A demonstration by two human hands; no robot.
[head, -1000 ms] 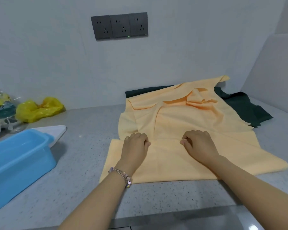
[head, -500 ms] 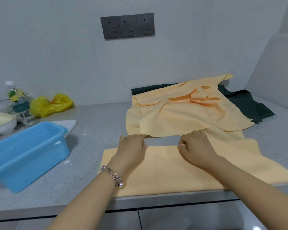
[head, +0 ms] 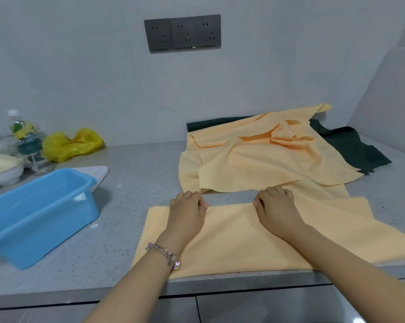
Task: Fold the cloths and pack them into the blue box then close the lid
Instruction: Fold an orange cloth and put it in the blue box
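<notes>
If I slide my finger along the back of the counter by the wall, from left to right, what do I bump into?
Water bottle → yellow plastic bag → heap of orange cloths → dark green cloth.

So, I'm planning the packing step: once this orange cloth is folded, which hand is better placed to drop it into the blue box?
Probably the left hand: the blue box sits open on its side of the orange cloth, while the right hand would have to cross over.
</notes>
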